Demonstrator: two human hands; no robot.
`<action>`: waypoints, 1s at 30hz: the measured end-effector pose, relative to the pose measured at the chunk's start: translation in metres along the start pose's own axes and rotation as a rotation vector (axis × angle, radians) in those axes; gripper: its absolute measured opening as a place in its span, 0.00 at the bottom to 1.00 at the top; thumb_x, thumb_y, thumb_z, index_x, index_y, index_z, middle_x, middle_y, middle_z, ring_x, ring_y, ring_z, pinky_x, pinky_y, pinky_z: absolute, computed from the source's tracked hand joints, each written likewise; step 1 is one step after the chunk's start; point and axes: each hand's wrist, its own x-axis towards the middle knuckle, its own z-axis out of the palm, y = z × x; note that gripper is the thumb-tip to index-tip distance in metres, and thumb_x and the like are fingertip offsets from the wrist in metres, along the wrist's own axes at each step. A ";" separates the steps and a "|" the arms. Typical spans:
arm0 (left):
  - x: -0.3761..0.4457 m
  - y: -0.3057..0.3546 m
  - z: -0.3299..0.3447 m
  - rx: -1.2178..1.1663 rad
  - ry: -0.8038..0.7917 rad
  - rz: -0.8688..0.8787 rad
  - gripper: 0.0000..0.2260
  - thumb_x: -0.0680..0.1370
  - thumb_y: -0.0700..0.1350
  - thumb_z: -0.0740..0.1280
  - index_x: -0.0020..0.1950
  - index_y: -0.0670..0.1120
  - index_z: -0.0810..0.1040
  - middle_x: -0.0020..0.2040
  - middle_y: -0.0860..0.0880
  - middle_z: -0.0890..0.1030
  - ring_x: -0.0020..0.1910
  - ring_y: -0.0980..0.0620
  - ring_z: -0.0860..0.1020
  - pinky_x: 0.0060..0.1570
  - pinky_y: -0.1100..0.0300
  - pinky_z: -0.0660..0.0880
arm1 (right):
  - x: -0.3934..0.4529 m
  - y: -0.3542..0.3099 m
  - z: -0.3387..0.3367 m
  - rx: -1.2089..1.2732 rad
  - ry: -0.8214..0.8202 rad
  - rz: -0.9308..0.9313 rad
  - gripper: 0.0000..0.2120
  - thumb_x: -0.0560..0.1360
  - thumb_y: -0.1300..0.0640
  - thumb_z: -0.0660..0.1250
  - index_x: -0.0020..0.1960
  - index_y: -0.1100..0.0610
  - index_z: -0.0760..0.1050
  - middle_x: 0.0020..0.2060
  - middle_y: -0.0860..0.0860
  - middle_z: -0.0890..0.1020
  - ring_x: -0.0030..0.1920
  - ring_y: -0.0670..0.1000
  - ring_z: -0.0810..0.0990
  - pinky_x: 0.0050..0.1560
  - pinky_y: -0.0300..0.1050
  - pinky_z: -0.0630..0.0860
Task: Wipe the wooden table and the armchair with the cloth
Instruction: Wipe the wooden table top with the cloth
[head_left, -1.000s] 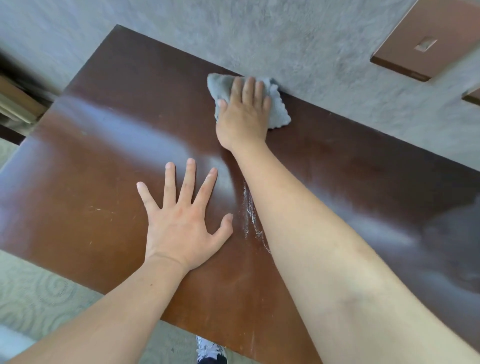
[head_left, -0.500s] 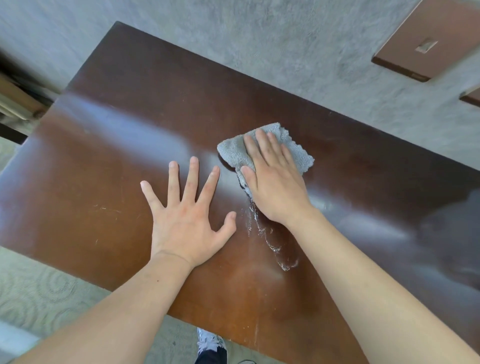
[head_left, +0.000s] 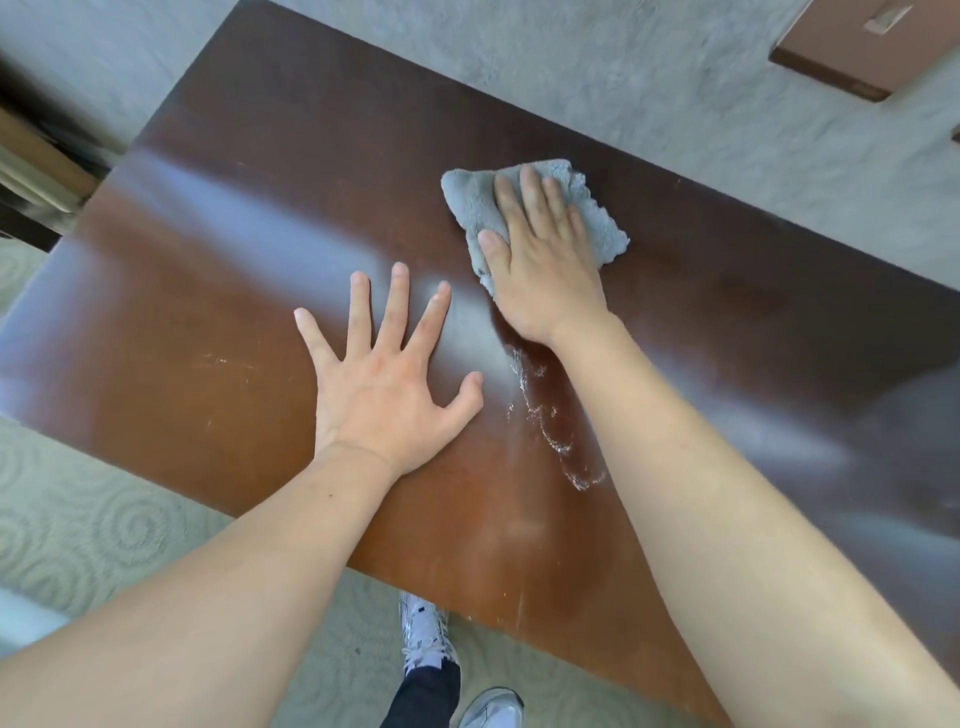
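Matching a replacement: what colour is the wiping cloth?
The cloth is plain light grey, seen in the head view.

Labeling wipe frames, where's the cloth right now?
Head view: the cloth lies flat on the table, right of centre toward the far edge, pressed under the right hand; the left hand rests flat just nearer and to its left.

Left hand (head_left: 387, 387) flat, palm down, fingers straight and spread wide, thumb out to the right; left forearm runs in from lower left. Right hand (head_left: 540, 260) palm down further forward, fingers straight and close together, thumb alongside on the left; right forearm comes in from lower right, extended. Both wrists roughly straight, arms bare.
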 end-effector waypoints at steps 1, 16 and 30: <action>0.000 0.000 0.000 -0.005 0.002 0.000 0.37 0.76 0.72 0.49 0.82 0.58 0.54 0.83 0.48 0.54 0.82 0.40 0.48 0.71 0.23 0.46 | -0.021 0.002 0.001 0.037 0.006 0.028 0.27 0.86 0.47 0.43 0.82 0.55 0.45 0.82 0.54 0.45 0.81 0.54 0.41 0.80 0.52 0.39; -0.002 0.000 -0.002 -0.013 0.021 -0.017 0.37 0.75 0.73 0.45 0.82 0.59 0.50 0.84 0.49 0.50 0.82 0.42 0.45 0.72 0.25 0.46 | -0.210 -0.008 0.035 0.047 -0.020 0.326 0.31 0.82 0.41 0.38 0.81 0.50 0.35 0.80 0.48 0.35 0.79 0.49 0.30 0.79 0.52 0.33; -0.001 -0.001 0.000 -0.005 0.034 -0.014 0.37 0.76 0.73 0.45 0.82 0.59 0.50 0.84 0.49 0.50 0.82 0.41 0.46 0.72 0.25 0.45 | -0.065 0.020 0.008 0.045 0.017 0.303 0.33 0.83 0.40 0.45 0.82 0.55 0.39 0.81 0.54 0.41 0.80 0.55 0.37 0.79 0.55 0.37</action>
